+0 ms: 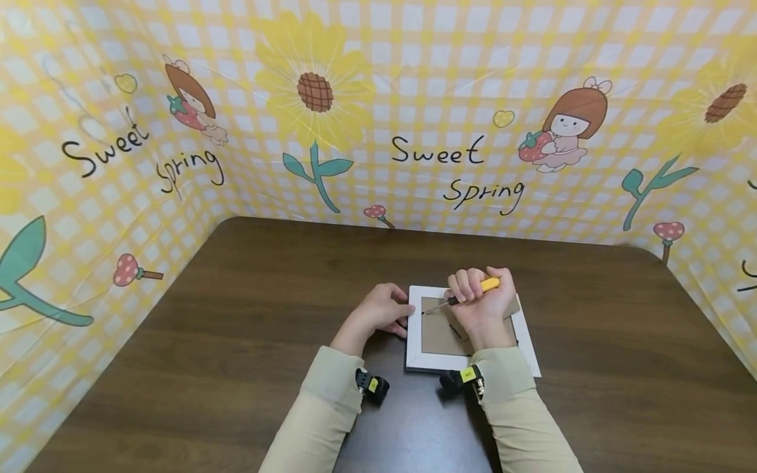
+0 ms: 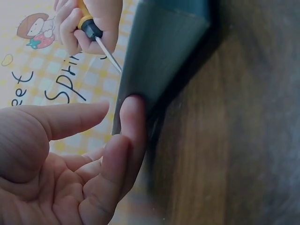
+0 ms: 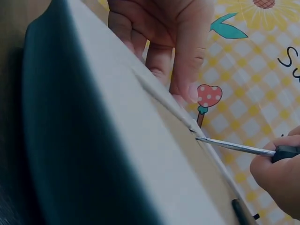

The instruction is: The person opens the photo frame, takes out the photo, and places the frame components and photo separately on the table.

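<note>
A picture frame lies back side up on the table, with a white border, dark outer sides and a brown backing board. My right hand grips a screwdriver with a yellow and black handle. Its metal shaft slants down to the left, the tip right at a small dark tab by the backing's left edge. My left hand holds the frame's left edge, fingertips against the outer side and thumb at the top rim.
A dark slim piece rests on the backing board, partly hidden by my right hand. The brown wooden table spreads around the frame. Behind and to the left hangs a yellow checked cloth with printed flowers. Each wrist carries a small black camera.
</note>
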Demonstrator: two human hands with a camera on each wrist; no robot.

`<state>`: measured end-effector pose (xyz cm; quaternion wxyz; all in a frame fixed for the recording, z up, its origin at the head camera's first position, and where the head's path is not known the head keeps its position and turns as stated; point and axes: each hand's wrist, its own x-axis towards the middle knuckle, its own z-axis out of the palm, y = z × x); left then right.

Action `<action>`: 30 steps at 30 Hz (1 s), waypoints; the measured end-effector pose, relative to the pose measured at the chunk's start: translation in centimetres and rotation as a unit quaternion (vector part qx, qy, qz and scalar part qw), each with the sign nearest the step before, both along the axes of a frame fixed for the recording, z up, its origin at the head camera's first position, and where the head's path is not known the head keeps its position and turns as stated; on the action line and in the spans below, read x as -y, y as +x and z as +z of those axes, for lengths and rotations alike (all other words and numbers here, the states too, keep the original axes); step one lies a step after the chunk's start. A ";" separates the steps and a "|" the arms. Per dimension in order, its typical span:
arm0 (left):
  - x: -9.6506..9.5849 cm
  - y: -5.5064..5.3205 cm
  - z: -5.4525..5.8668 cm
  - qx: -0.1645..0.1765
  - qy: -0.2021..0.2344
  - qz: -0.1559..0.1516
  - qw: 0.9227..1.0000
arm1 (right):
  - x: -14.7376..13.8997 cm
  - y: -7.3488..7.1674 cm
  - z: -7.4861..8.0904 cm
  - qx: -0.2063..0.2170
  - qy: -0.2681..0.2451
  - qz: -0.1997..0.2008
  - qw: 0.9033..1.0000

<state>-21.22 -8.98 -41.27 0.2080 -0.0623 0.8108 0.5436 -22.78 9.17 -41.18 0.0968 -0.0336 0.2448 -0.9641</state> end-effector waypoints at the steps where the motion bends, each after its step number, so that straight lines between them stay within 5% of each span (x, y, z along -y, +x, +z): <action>1: 0.0 0.0 0.0 -0.001 0.000 -0.002 1.000 | 0.0 0.0 -0.1 0.002 -0.005 -0.002 1.000; 10: -0.3 0.0 -0.3 -0.020 -0.003 -0.004 1.000 | 0.2 0.0 -0.4 0.030 -0.027 -0.015 0.999; 19: -0.4 0.2 -0.4 -0.051 -0.029 -0.014 0.998 | 0.6 0.1 -0.6 0.145 -0.072 -0.054 0.985; 30: -0.6 0.1 -0.3 -0.067 -0.040 -0.024 0.997 | 1.1 0.4 -0.6 0.167 -0.031 -0.026 0.985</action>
